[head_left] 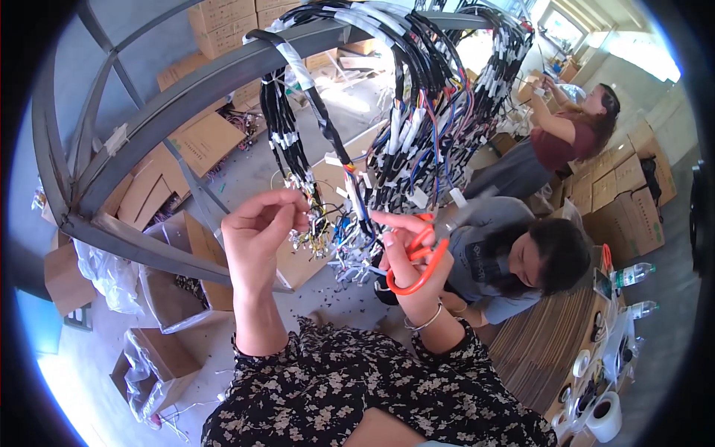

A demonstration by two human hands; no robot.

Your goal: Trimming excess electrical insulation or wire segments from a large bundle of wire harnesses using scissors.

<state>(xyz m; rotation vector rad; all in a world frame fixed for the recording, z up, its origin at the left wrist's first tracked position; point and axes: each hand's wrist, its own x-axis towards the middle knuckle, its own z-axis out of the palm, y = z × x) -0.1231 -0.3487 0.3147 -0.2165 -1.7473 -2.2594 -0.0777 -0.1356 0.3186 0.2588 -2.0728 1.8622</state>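
Bundles of black, blue and coloured wire harnesses (402, 127), wrapped with white tape, hang from a grey metal rack bar (201, 82) in front of me. My left hand (261, 231) is raised, its fingertips pinching thin loose wire ends (309, 223) at the bottom of one bundle. My right hand (406, 257) grips orange-handled scissors (421, 257), fingers through the loops, right beside the dangling wire ends (350, 238). The scissor blades are hidden among the wires. A bracelet sits on my right wrist.
A seated person in a grey top (514, 261) bends over just right of my hands; another person in a dark red top (573, 134) stands farther back. Cardboard boxes (625, 201) and bag-lined boxes (171, 290) surround the rack. Tape rolls (603, 413) and water bottles (633, 274) lie at right.
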